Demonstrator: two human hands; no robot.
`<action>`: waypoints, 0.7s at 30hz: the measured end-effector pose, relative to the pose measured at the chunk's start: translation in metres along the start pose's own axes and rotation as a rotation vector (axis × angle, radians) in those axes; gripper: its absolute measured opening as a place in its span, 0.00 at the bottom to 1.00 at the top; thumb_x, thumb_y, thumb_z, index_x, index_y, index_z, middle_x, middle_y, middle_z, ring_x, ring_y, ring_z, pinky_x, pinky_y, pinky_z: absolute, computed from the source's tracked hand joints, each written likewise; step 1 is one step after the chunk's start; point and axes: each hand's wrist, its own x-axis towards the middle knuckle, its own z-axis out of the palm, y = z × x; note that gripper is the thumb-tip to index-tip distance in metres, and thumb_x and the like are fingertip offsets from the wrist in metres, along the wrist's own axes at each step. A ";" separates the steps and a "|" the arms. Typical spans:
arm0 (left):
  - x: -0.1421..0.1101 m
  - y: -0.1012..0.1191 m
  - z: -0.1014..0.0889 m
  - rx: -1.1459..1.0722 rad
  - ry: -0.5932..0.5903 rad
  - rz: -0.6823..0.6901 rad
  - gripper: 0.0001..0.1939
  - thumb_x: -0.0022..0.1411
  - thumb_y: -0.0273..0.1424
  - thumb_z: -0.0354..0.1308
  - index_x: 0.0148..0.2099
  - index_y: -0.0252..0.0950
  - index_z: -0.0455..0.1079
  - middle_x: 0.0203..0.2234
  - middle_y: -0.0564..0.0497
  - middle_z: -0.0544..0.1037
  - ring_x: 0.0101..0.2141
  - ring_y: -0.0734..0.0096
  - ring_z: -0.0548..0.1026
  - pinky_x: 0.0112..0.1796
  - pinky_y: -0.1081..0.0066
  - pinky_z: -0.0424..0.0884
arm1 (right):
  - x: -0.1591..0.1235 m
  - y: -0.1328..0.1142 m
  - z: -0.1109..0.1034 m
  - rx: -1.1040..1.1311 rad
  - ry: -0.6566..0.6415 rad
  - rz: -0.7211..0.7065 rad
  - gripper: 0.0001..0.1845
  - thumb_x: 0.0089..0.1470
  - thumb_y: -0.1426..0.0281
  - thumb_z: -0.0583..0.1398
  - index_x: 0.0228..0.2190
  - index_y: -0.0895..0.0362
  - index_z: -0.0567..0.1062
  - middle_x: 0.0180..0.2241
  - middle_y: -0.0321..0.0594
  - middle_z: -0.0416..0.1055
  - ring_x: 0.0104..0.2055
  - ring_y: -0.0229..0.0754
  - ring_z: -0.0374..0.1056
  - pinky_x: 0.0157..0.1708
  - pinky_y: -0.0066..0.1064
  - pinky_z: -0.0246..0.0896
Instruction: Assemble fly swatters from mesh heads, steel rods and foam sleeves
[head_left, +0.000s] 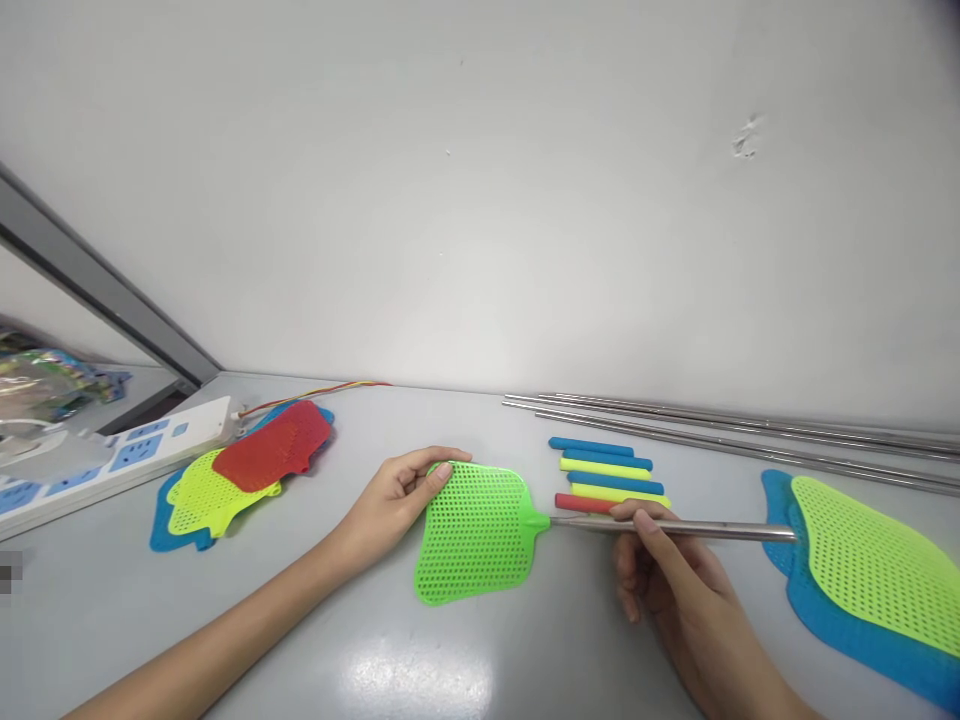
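Observation:
My left hand (409, 490) pinches the upper left corner of a green perforated fly swatter head (478, 535) between thumb and fingers. From the head's narrow neck a silver metal rod (724, 529) runs to the right, thin near the neck and thicker at the far end. My right hand (671, 570) grips this rod with the thumb on top. Behind the right hand lie several blue, yellow and red tubes (606, 467) in a row; the hand partly covers the nearest ones.
Several long metal rods (675, 432) lie along the wall. Yellow and blue swatter heads (885, 560) overlap at the right. A pile of red, yellow and blue heads (274, 450) lies left, beside a white power strip (187, 425) with thin wires (322, 390).

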 end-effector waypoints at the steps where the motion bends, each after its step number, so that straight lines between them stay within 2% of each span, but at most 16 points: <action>1: 0.000 0.001 0.000 -0.001 0.002 -0.002 0.13 0.58 0.35 0.47 0.42 0.38 0.68 0.36 0.50 0.73 0.38 0.67 0.69 0.38 0.72 0.62 | 0.000 0.000 0.000 0.003 -0.008 0.002 0.11 0.49 0.62 0.55 0.31 0.55 0.69 0.18 0.33 0.60 0.19 0.33 0.54 0.15 0.24 0.52; 9: 0.000 0.003 0.001 -0.019 0.014 -0.014 0.13 0.57 0.34 0.48 0.41 0.38 0.68 0.36 0.50 0.73 0.38 0.66 0.69 0.38 0.73 0.62 | 0.000 -0.001 0.000 0.038 0.012 -0.004 0.11 0.48 0.62 0.56 0.31 0.55 0.69 0.18 0.34 0.59 0.20 0.34 0.53 0.15 0.24 0.52; 17: 0.000 0.003 0.001 -0.029 0.004 0.009 0.12 0.57 0.33 0.48 0.41 0.38 0.69 0.34 0.50 0.74 0.36 0.67 0.69 0.36 0.74 0.62 | 0.000 -0.001 -0.003 0.079 -0.051 0.001 0.09 0.51 0.63 0.53 0.32 0.54 0.69 0.18 0.34 0.59 0.21 0.35 0.52 0.16 0.24 0.52; 21: -0.001 0.003 0.000 -0.028 0.002 -0.003 0.12 0.57 0.34 0.48 0.41 0.38 0.69 0.34 0.50 0.74 0.36 0.67 0.69 0.36 0.74 0.62 | 0.000 0.000 -0.005 0.106 -0.018 -0.008 0.10 0.51 0.64 0.52 0.31 0.55 0.69 0.18 0.34 0.57 0.21 0.35 0.52 0.15 0.24 0.51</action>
